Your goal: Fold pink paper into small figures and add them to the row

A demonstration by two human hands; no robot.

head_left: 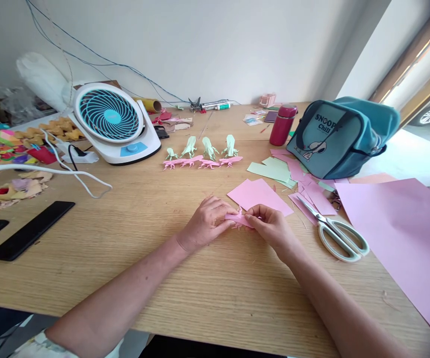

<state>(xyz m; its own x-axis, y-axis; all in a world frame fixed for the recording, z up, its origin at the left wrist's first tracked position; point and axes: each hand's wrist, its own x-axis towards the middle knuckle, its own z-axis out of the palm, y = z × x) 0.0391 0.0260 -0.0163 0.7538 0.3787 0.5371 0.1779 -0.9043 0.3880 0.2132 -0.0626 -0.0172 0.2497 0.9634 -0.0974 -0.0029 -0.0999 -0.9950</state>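
Note:
A small folded pink paper figure (pixel 240 219) with thin legs is pinched between both of my hands, just over the table. My left hand (pixel 209 219) grips its left end, thumb below and fingers above. At its right end, my right hand (pixel 269 223) pinches it between thumb and fingertips. Behind the hands lie pink paper sheets (pixel 261 194). Farther back stands a row of finished-looking pink paper insects (pixel 209 162), with pale green paper insects (pixel 210 148) behind them. Scissors (pixel 341 238) with white handles rest to the right of my right hand.
A white fan (pixel 112 119) stands back left, near cables and a power strip (pixel 78 154). At back right are a red flask (pixel 283 125), a teal bag (pixel 337 139) and green paper scraps (pixel 270 169). A large pink sheet (pixel 401 233) covers the right side.

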